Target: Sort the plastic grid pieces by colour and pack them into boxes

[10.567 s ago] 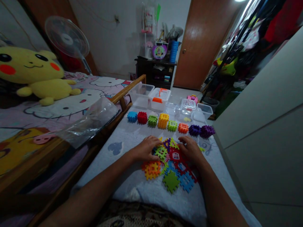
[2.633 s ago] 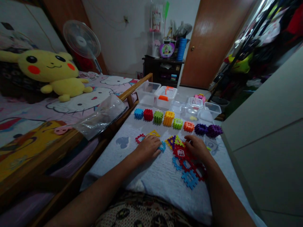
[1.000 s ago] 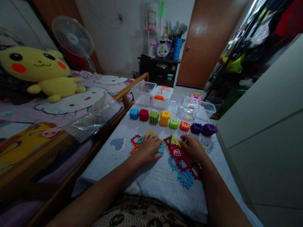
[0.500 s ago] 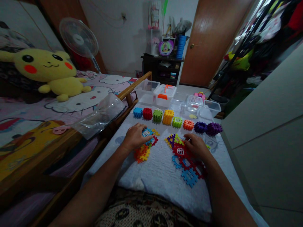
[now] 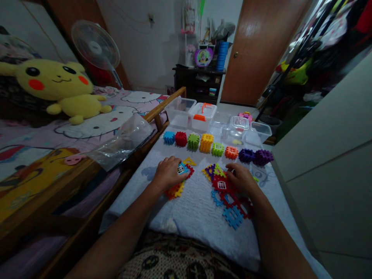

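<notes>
My left hand [image 5: 167,173] has its thumb and fingers around a blue interlocking plastic tile [image 5: 182,169] with a white lattice window. Beside and beneath it lie a red tile [image 5: 190,171], a yellow triangle piece [image 5: 189,161] and yellow-orange tiles [image 5: 176,190], partly covered by the hand. My right hand [image 5: 240,177] rests at the edge of another loose pile, thumb and forefinger apart. In that pile are a red tile with a white window [image 5: 221,185], a lime triangle [image 5: 219,171], a purple triangle [image 5: 209,171] and a blue window tile [image 5: 233,217].
Sorted tile stacks stand in a row across the cloth-covered table [image 5: 192,221], from a blue stack [image 5: 169,137] to a purple stack [image 5: 263,157]. Behind them are clear plastic boxes [image 5: 180,112], one with an orange-handled lid [image 5: 203,110]. A wooden bed rail [image 5: 72,174] borders the left.
My left hand has lowered slightly and moved a little right with the blue window tile, now covering more of the yellow-orange tiles. My right hand has stayed in place.
</notes>
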`<action>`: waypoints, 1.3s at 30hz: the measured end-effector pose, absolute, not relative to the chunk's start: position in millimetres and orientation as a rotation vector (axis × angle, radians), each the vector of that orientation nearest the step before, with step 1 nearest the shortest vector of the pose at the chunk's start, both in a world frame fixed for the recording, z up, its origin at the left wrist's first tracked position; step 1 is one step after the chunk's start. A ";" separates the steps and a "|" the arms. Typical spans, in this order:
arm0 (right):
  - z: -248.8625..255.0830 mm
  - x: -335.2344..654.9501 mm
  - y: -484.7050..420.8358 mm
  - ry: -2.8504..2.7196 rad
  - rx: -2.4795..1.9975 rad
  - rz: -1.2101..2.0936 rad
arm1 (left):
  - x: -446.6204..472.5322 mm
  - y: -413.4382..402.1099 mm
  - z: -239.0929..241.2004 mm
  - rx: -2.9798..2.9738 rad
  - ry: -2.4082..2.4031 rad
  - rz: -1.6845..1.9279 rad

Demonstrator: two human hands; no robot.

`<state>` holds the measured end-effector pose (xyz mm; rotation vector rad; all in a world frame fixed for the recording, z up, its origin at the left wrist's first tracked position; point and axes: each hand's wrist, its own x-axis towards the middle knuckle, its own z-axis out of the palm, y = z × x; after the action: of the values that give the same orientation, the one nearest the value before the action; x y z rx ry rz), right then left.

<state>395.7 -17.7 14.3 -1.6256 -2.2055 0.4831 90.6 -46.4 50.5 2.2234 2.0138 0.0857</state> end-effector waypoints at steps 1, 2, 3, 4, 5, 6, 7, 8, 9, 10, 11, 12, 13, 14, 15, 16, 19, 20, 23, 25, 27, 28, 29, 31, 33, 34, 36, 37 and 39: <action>14.1 395.7 -17.7 -2.209 -1.622 0.478 | 88.7 -46.2 49.1 2.224 1.996 0.090; 13.8 395.7 -17.7 -2.211 -1.619 0.473 | 87.2 -46.1 47.8 2.223 1.977 0.097; 13.5 395.8 -17.6 -2.212 -1.618 0.469 | 86.0 -45.9 46.5 2.222 1.958 0.108; 13.1 395.9 -17.5 -2.211 -1.617 0.468 | 85.1 -45.7 45.3 2.219 1.940 0.119; 12.7 396.0 -17.4 -2.209 -1.619 0.468 | 84.4 -45.5 44.2 2.215 1.925 0.131; 12.3 396.1 -17.3 -2.206 -1.621 0.466 | 83.8 -45.2 43.4 2.210 1.912 0.143; 11.9 396.2 -17.2 -2.205 -1.621 0.466 | 83.3 -44.8 42.6 2.206 1.898 0.156; 11.5 396.3 -17.1 -2.206 -1.618 0.465 | 82.6 -44.2 42.0 2.203 1.883 0.173; 11.2 396.4 -17.0 -2.208 -1.616 0.465 | 81.7 -43.3 41.3 2.201 1.865 0.194; 11.0 396.5 -16.9 -2.209 -1.614 0.465 | 80.4 -42.2 40.6 2.200 1.844 0.221; 10.8 396.6 -16.8 -2.212 -1.611 0.465 | 78.7 -40.7 39.9 2.200 1.823 0.256; 10.6 396.8 -16.8 -2.213 -1.608 0.464 | 76.4 -38.8 39.0 2.201 1.805 0.297; 10.5 396.9 -16.8 -2.214 -1.606 0.462 | 73.3 -36.6 37.9 2.203 1.790 0.343; 10.4 397.0 -16.8 -2.213 -1.605 0.460 | 69.3 -34.0 36.8 2.204 1.779 0.391; 10.4 397.1 -16.9 -2.214 -1.605 0.458 | 64.3 -31.1 35.7 2.200 1.771 0.442; 10.4 397.1 -17.0 -2.213 -1.605 0.457 | 58.3 -27.9 34.5 2.189 1.765 0.491; 10.5 397.1 -17.2 -2.207 -1.612 0.456 | 35.5 -16.9 31.1 2.123 1.780 0.595; 10.4 397.1 -17.2 -2.207 -1.613 0.456 | 27.3 -13.1 29.8 2.102 1.801 0.607; 9.5 397.7 -16.8 -2.217 -1.606 0.459 | 6.3 -2.3 25.3 2.084 1.864 0.593; 8.4 398.4 -16.4 -2.220 -1.602 0.456 | -1.9 3.3 22.2 2.097 1.860 0.538; 7.4 399.2 -16.0 -2.220 -1.603 0.453 | -5.5 7.4 20.4 2.096 1.828 0.460; 7.0 399.4 -15.8 -2.219 -1.606 0.453 | -6.4 8.9 20.3 2.092 1.808 0.425; 6.8 399.6 -15.7 -2.219 -1.610 0.455 | -7.0 10.1 20.7 2.088 1.789 0.396; 6.8 399.6 -15.7 -2.219 -1.616 0.463 | -8.7 11.9 22.6 2.098 1.763 0.338; 7.2 399.4 -15.8 -2.212 -1.617 0.464 | -11.5 13.4 24.8 2.116 1.758 0.284; 7.5 399.2 -16.0 -2.209 -1.617 0.466 | -13.1 14.1 25.4 2.124 1.761 0.263; 8.0 398.9 -16.4 -2.203 -1.620 0.470 | -16.2 15.7 25.0 2.135 1.762 0.245; 8.3 398.8 -16.7 -2.201 -1.620 0.473 | -17.5 16.4 24.0 2.140 1.761 0.251; 8.7 398.6 -17.2 -2.200 -1.618 0.478 | -18.7 17.8 21.4 2.160 1.761 0.266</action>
<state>398.6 -17.2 8.7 -1.6183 -2.2002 0.4785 -18.7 17.8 21.4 2.1597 1.7611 0.2657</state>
